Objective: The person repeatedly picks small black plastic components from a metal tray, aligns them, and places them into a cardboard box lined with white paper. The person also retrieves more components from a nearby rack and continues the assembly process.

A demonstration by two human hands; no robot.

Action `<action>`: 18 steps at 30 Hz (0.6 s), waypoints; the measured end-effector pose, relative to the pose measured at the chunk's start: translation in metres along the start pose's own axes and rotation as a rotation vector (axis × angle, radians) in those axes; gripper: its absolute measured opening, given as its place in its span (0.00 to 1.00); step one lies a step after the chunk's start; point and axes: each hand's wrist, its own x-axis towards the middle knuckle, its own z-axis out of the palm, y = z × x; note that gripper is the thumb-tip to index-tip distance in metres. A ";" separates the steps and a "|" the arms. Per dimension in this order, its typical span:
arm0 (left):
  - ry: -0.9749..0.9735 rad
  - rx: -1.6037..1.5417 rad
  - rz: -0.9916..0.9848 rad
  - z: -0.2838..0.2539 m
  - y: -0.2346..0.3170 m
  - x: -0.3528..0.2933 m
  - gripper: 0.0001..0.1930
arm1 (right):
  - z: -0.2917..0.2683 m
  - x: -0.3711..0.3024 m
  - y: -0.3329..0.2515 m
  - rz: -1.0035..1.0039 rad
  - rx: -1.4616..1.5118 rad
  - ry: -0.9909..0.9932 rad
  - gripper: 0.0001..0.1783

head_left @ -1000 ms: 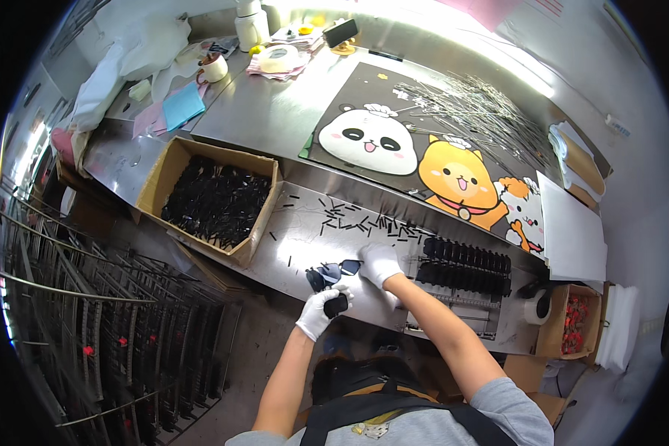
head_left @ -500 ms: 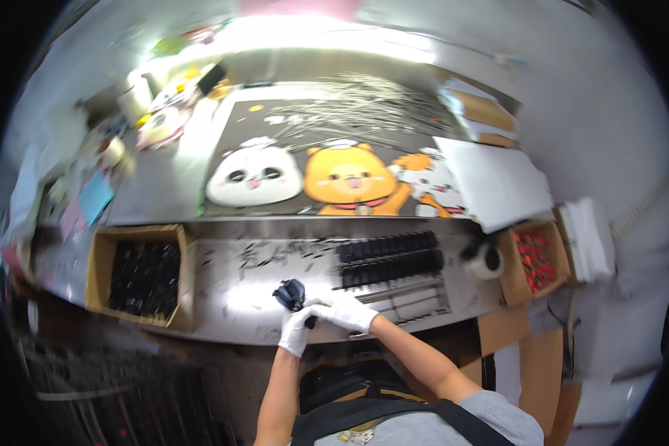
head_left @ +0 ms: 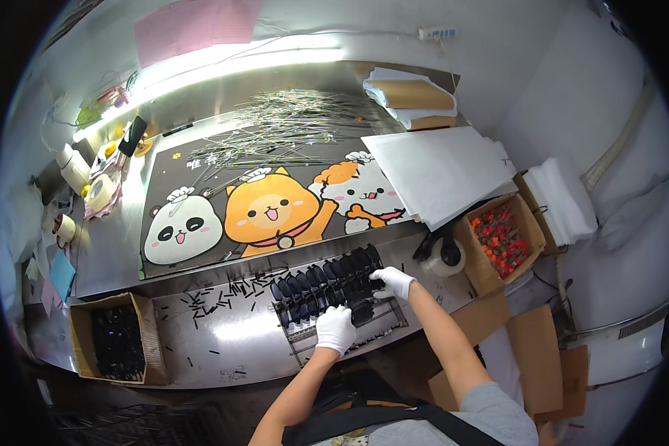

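Note:
Two rows of dark lenses, which look like sunglasses (head_left: pixel 316 282), stand close together on a metal wire rack (head_left: pixel 379 327) on the steel bench. My left hand (head_left: pixel 336 329), in a white glove, is closed at the near side of the rack, by the left edge of the nearest dark pair (head_left: pixel 361 312). At the right end of the rows is my right hand (head_left: pixel 392 283), also gloved, its fingers bent around the end of a dark pair. The fingertips of both hands are partly hidden.
Loose black strips (head_left: pixel 227 293) are scattered left of the rack. A cardboard box (head_left: pixel 156 342) of black parts stands at left, another box (head_left: pixel 535 245) of red-tipped pieces at right. A tape roll (head_left: pixel 447 260) lies beside it. Behind is a raised shelf with thin wires (head_left: pixel 290 126).
Both hands have moved right, from holding a dark pair over the bench's middle to the rack, and are now farther apart. The view has turned, shifting the bench in the picture.

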 end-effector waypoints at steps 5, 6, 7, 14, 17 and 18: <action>0.011 -0.027 -0.002 -0.008 -0.005 -0.015 0.09 | 0.027 -0.006 -0.010 0.014 -0.594 0.169 0.14; 0.000 -0.036 -0.013 -0.008 -0.004 -0.016 0.11 | 0.033 -0.009 -0.013 -0.007 -0.856 0.207 0.15; -0.007 -0.059 -0.024 -0.008 -0.005 -0.017 0.14 | 0.037 -0.012 -0.019 -0.056 -1.119 0.277 0.15; -0.010 -0.254 -0.081 -0.006 -0.013 -0.021 0.19 | 0.028 -0.052 -0.051 -0.164 -1.011 0.336 0.11; -0.073 -0.929 -0.482 -0.007 -0.005 -0.016 0.16 | 0.033 -0.079 -0.037 -0.232 -0.538 0.181 0.16; 0.072 -1.234 -0.497 -0.006 0.002 -0.012 0.10 | 0.041 -0.088 -0.027 -0.317 -0.543 0.207 0.17</action>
